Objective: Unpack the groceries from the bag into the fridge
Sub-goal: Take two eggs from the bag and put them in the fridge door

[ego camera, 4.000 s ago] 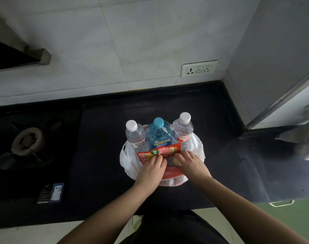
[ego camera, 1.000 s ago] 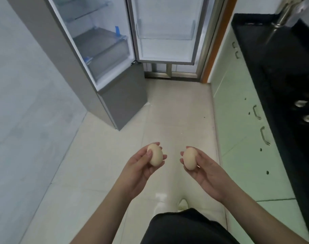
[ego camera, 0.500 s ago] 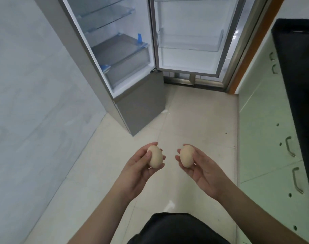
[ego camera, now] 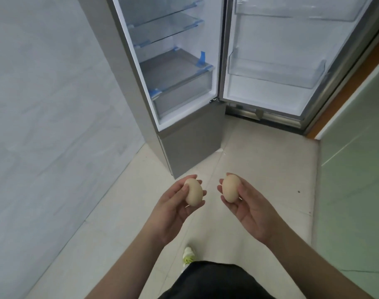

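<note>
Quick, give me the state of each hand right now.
Left hand: holding an egg, fingers curled round it.
Right hand: holding a second egg, cradled in curled fingers.

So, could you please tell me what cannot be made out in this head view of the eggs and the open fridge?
- Fridge top: cut off by the upper frame edge.
- Crisper drawer contents: hidden behind its frosted front.
- Undersides of the eggs: covered by the left hand and right hand.
- Grocery bag: out of view.
</note>
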Demonstrator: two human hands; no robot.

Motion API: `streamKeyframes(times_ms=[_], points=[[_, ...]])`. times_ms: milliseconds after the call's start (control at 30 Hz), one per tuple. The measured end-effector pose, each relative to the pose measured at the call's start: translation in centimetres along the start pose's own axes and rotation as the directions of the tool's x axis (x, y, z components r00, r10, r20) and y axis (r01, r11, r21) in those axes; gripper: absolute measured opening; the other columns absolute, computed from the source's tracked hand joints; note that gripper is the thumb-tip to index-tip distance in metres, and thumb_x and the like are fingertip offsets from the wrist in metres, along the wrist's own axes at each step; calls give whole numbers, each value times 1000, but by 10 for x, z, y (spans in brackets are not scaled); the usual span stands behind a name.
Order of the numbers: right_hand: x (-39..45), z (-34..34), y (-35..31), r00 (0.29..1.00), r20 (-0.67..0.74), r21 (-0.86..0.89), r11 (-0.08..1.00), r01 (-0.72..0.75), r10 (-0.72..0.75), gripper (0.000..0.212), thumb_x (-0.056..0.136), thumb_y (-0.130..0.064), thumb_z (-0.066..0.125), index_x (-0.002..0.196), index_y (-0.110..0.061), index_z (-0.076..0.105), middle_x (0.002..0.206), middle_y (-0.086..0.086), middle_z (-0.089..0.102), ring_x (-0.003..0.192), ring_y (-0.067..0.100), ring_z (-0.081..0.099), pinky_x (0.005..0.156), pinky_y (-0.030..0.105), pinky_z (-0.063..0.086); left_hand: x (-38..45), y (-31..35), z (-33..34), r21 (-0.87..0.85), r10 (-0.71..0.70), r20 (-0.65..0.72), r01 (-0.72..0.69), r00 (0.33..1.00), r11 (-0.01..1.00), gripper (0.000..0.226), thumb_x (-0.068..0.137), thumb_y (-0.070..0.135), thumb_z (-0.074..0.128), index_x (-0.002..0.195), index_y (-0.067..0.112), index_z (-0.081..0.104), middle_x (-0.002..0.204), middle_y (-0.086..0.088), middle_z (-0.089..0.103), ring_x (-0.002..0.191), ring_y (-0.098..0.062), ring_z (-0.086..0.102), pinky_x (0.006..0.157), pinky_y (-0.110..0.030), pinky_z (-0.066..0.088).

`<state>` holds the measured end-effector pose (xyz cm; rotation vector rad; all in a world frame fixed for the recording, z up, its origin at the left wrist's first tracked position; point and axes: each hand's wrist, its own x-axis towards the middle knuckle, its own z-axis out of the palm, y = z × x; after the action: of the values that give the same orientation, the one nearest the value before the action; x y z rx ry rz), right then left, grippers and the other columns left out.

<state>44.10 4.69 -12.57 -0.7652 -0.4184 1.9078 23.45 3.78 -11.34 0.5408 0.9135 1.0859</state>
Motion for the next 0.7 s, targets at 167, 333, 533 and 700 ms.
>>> streamKeyframes(times_ms=[167,333,533,700], points=[[61,30,-12,999,-41,-58,998,24,-27,61,68,-29,84,121,-10,61,123,18,61,110,27,62,89,34,54,51,52,-21,19,32,47,-33,998,999,29,92,20,54,117,8,65,112,-11,66,102,-31,65,81,-34,55],[107,52,-30,987,-102,-63,991,117,-123,68,58,-31,90,118,-10,65,121,16,64,107,26,63,86,33,55,109,102,-37,47,47,131,-54,990,997,31,91,23,56,118,10,66,117,-12,63,104,-30,64,83,-35,55],[137,44,-75,954,-189,-28,973,231,-232,37,86,-16,52,122,-7,58,117,16,64,107,25,61,92,32,52,172,128,-22,55,37,233,-51,972,997,39,91,24,53,125,5,59,116,-10,63,102,-27,65,81,-32,55],[165,28,-113,944,-183,-40,961,272,-275,50,76,-27,77,120,-9,62,119,17,63,108,27,62,84,30,55,221,134,16,68,6,329,-30,944,997,43,92,23,51,129,2,54,114,-11,63,101,-25,64,81,-31,55]])
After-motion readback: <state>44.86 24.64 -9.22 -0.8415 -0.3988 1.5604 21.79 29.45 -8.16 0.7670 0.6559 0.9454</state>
